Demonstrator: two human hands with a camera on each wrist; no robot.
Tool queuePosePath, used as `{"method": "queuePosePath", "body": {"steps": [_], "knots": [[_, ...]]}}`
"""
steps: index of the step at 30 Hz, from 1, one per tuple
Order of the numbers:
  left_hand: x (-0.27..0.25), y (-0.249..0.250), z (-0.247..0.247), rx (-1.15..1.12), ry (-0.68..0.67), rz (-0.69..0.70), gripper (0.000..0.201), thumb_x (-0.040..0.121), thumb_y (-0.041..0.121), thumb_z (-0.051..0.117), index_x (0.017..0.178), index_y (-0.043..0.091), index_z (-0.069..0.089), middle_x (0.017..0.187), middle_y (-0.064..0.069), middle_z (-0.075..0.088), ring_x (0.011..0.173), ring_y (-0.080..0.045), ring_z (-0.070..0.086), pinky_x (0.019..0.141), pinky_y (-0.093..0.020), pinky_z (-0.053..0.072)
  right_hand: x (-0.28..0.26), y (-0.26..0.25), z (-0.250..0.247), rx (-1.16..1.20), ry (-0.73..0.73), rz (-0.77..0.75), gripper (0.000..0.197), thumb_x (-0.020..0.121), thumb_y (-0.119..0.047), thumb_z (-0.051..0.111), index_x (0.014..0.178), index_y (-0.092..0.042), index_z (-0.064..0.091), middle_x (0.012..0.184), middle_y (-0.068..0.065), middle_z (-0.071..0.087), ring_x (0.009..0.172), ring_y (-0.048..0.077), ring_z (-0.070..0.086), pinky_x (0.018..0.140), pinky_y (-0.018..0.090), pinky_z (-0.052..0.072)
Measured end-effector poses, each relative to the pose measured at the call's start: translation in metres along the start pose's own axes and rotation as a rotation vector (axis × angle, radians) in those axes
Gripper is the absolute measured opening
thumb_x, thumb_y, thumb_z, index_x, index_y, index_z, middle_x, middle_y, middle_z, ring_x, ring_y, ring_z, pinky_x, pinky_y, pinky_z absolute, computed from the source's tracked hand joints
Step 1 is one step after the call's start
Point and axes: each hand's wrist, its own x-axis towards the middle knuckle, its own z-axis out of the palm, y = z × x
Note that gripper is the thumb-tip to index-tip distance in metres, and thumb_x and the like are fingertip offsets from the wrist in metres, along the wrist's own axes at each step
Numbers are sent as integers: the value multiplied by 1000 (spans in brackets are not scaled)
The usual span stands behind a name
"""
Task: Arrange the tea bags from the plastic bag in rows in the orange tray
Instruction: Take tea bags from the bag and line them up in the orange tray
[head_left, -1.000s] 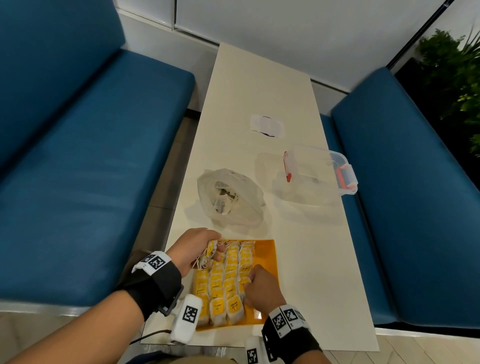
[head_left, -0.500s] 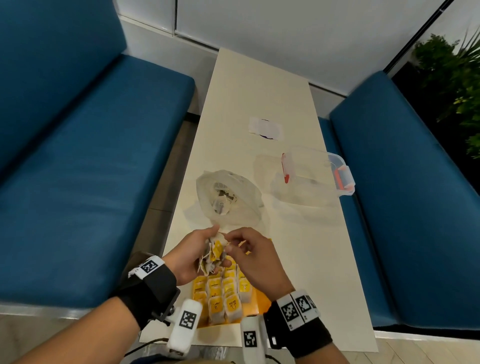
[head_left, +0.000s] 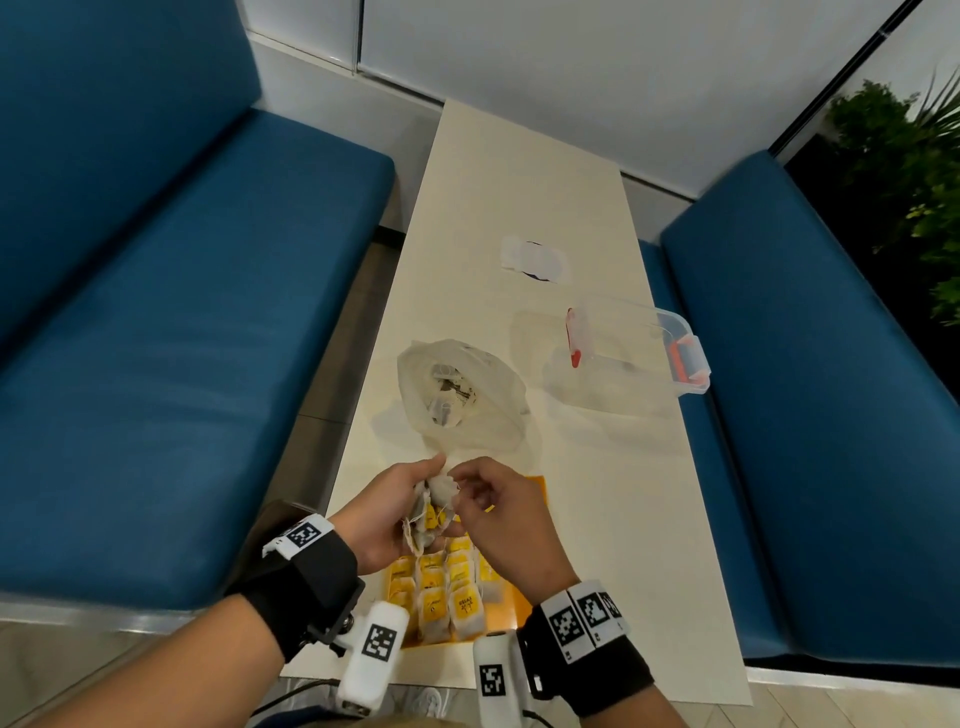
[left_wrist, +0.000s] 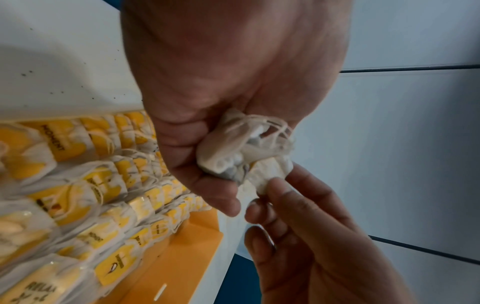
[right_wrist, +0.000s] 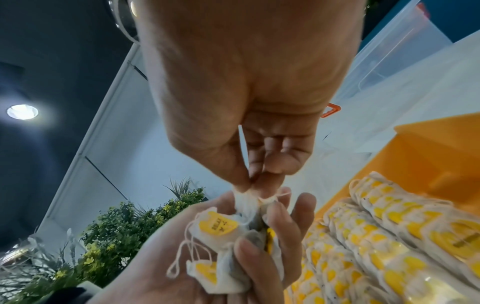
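We are cupping a bunch of tea bags (head_left: 427, 512) in our left hand (head_left: 387, 512), fingers curled round it, above the far end of the tray (head_left: 537, 491), while our right hand (head_left: 501, 512) is pinching the top of one bag from that bunch between thumb and fingertips (right_wrist: 272, 170). Rows of bags (head_left: 449, 587) are filling the tray, which is lying at the table's (head_left: 519, 171) near edge. The plastic bag (head_left: 462, 397) is sitting open just beyond the tray, and a clear box (head_left: 631, 351) is standing by the right edge.
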Motion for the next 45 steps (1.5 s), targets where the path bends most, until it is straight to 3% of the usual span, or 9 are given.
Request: {"method": "queuePosePath", "body": {"steps": [3, 8, 11, 16, 20, 23, 30, 36, 45], "knots": [[-1, -2, -3, -17, -31, 52, 45, 96, 44, 63, 122, 8, 68, 103, -18, 67, 75, -27, 68, 51, -28, 46, 0, -1, -3, 25, 76, 31, 22, 87, -2, 59, 95, -21, 65, 78, 9, 64, 61, 1, 57, 58, 12, 46], [-3, -3, -7, -101, -48, 159, 42, 87, 28, 74, 128, 18, 69, 106, -13, 68, 71, -21, 63, 44, -23, 45, 3, 3, -5, 137, 147, 100, 27, 78, 0, 61, 86, -26, 56, 68, 6, 58, 60, 29, 63, 61, 42, 53], [-1, -3, -11, -82, -45, 155, 50, 84, 20, 77, 132, 12, 64, 100, -12, 65, 67, -19, 60, 42, -22, 42, 2, 0, -11, 256, 94, 128, 29, 79, 5, 60, 93, -21, 58, 64, 0, 56, 54, 23, 63, 52, 33, 44], [-4, 0, -7, -38, -54, 109, 37, 78, 21, 78, 110, 10, 63, 79, -10, 63, 54, -15, 54, 36, -20, 39, -1, -1, -15, 271, -47, 54, 43, 79, 15, 58, 103, -19, 71, 80, 12, 63, 68, 20, 66, 62, 25, 52], [-4, 1, -7, -59, -97, 44, 37, 83, 24, 76, 115, 9, 66, 80, -12, 62, 52, -15, 54, 35, -19, 40, 0, 5, -13, 149, 15, 0, 32, 79, 9, 62, 91, -18, 73, 89, 0, 71, 77, 18, 66, 74, 27, 56], [-4, 3, -6, -107, -135, -34, 32, 89, 34, 70, 111, 11, 71, 80, -11, 61, 49, -15, 54, 33, -18, 39, 2, 4, -15, 108, 48, -63, 23, 81, 3, 71, 85, -19, 75, 90, -5, 65, 77, 5, 62, 74, 19, 51], [4, 3, -14, -82, -39, 21, 33, 88, 32, 74, 111, 9, 68, 87, -13, 63, 58, -18, 54, 38, -19, 38, 11, -4, -42, 87, 169, -175, 15, 79, -4, 79, 80, -18, 74, 86, -5, 68, 77, 8, 63, 68, 19, 49], [3, 4, -16, -18, 97, 130, 11, 90, 19, 74, 95, 11, 69, 83, -9, 65, 58, -19, 57, 40, -20, 38, 18, 18, -58, -150, -11, 83, 12, 76, -15, 83, 73, -19, 72, 78, -6, 70, 66, 4, 60, 63, 17, 47], [-2, 9, -10, 207, 100, 255, 21, 98, 3, 58, 105, 14, 75, 87, -14, 68, 61, -22, 62, 48, -27, 45, 13, 31, -62, 163, -14, 189, 8, 83, 3, 71, 79, 4, 64, 60, 16, 62, 48, 11, 55, 48, 17, 40]]}}
